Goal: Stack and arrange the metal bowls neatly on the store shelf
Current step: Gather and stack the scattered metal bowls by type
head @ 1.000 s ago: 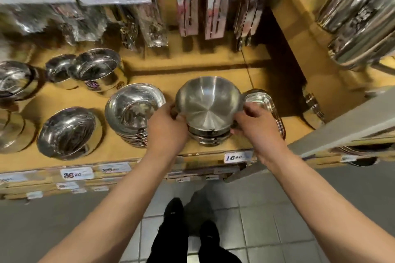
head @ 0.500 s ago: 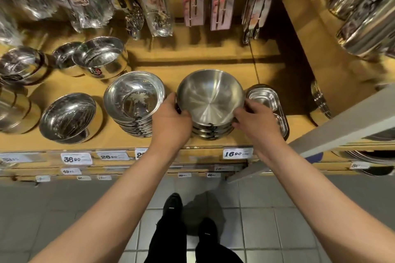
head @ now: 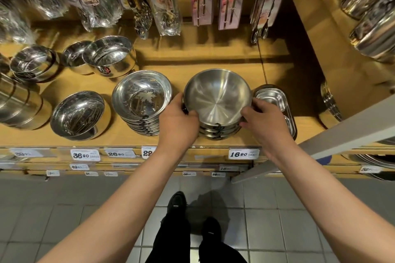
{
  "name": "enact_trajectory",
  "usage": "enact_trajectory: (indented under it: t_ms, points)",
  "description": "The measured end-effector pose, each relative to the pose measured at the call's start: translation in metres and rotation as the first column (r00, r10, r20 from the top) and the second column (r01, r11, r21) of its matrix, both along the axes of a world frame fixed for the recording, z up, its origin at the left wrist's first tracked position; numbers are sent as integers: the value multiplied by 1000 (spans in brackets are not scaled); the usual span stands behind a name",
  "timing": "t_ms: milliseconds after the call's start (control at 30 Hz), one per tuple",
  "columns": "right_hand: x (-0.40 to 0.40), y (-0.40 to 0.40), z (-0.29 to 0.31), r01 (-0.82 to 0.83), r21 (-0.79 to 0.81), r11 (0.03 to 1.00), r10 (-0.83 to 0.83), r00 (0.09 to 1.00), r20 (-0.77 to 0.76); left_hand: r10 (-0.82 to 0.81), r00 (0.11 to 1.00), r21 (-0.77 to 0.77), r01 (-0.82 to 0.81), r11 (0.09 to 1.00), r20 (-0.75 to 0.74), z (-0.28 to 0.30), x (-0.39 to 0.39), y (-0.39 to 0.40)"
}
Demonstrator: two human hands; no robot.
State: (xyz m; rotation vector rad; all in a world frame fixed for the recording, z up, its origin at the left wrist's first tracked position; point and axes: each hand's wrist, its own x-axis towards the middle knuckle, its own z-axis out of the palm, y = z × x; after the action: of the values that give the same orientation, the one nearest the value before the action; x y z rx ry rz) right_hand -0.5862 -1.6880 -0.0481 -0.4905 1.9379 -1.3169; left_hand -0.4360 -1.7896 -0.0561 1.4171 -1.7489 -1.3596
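Because the brushed bowl (head: 217,97) is clasped on opposite sides, the left hand (head: 176,124) curled against its left rim and the right hand (head: 266,123) against its right, it can be kept level and centred over the bowls nested beneath it. Both hands are closed on this top bowl, fingers wrapped around the outer wall and thumbs near the rim, so that tilt can be corrected from either side. The bowl is seated on a short stack (head: 218,132) near the front edge of the wooden shelf (head: 203,60), above the price tag (head: 243,153) marked 16.90; whether it is fully nested cannot be told. Just to the left, almost touching the left hand, a taller stack of shiny bowls (head: 142,100) is standing, and just to the right a rectangular tray (head: 275,100) is set close against the right hand. The narrow gap between these neighbours probably explains the compact two-handed grip. Further left, other bowls (head: 78,114) are placed singly, seemingly not yet tidied.
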Motion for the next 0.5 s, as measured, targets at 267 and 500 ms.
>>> enact_trajectory:
  t_ms: [267, 500]
  points:
    - [-6, 7, -4, 27, 56, 998, -25, 999, -40, 22, 999, 10, -22, 1000, 30, 15, 13, -1]
    - [32, 39, 41, -48, -97, 994, 29, 981, -193, 115, 993, 8, -115, 993, 31, 60, 102, 3]
